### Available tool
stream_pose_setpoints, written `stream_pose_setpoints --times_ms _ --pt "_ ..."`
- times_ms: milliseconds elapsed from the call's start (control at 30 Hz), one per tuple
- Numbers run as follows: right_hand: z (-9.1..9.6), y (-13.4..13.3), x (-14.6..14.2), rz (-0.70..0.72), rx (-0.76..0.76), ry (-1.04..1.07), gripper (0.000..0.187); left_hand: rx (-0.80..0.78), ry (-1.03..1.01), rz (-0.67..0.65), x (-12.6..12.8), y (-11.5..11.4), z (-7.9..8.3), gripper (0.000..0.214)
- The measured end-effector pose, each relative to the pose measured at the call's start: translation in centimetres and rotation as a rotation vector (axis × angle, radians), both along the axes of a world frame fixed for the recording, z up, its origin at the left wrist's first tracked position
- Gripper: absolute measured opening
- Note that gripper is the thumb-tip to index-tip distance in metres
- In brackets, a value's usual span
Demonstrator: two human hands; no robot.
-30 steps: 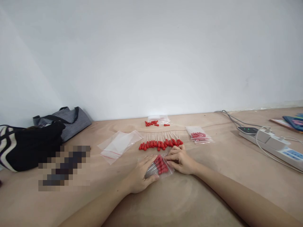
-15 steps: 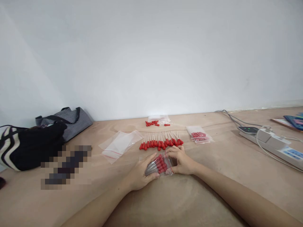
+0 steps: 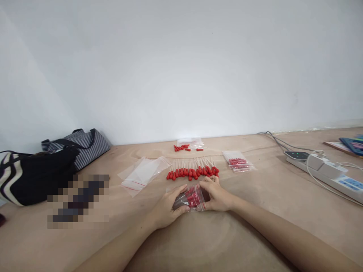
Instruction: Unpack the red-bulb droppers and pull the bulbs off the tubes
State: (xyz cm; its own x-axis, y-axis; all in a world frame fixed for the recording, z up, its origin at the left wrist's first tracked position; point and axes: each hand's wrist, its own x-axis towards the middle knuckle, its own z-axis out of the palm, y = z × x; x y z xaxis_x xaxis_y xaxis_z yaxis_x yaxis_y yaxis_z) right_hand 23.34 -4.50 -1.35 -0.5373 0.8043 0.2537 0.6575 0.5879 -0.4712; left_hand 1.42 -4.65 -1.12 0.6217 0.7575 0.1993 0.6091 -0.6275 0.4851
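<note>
A clear zip bag (image 3: 194,198) with red-bulbed droppers inside lies low over the table between my hands. My left hand (image 3: 169,207) is closed around its left end, thumb along the near edge. At the bag's zip end, my right hand (image 3: 217,195) has bent fingers on the far corner and thumb at the near side. Just beyond, a row of loose droppers (image 3: 193,172) lies with red bulbs toward me and pale thin tubes pointing away.
Flat clear bags (image 3: 144,174) lie left of the row. Filled bags (image 3: 239,161) are stacked to the right. Loose red bulbs (image 3: 181,147) sit near the wall with another bag (image 3: 190,142). A power strip (image 3: 329,172) with cords is at right; black (image 3: 39,173) and striped bags (image 3: 92,149) at left.
The droppers inside the bag have shifted and look less evenly lined up. My right hand has moved slightly at the zip end; my left hand stays nearly in place.
</note>
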Motion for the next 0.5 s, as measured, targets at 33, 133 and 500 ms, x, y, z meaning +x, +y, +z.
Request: stream_pose_setpoints --times_ms 33,133,500 --pt "0.0 -0.1 0.0 0.013 -0.009 0.008 0.039 -0.011 0.0 0.0 0.0 0.0 0.0 0.054" --pt "-0.1 -0.2 -0.2 0.048 -0.014 0.018 0.033 -0.043 0.015 0.002 0.0 0.0 0.0 0.054" --pt "-0.5 0.0 0.3 -0.013 -0.094 0.275 0.018 -0.122 0.076 0.031 0.2 -0.1 0.8 0.051"
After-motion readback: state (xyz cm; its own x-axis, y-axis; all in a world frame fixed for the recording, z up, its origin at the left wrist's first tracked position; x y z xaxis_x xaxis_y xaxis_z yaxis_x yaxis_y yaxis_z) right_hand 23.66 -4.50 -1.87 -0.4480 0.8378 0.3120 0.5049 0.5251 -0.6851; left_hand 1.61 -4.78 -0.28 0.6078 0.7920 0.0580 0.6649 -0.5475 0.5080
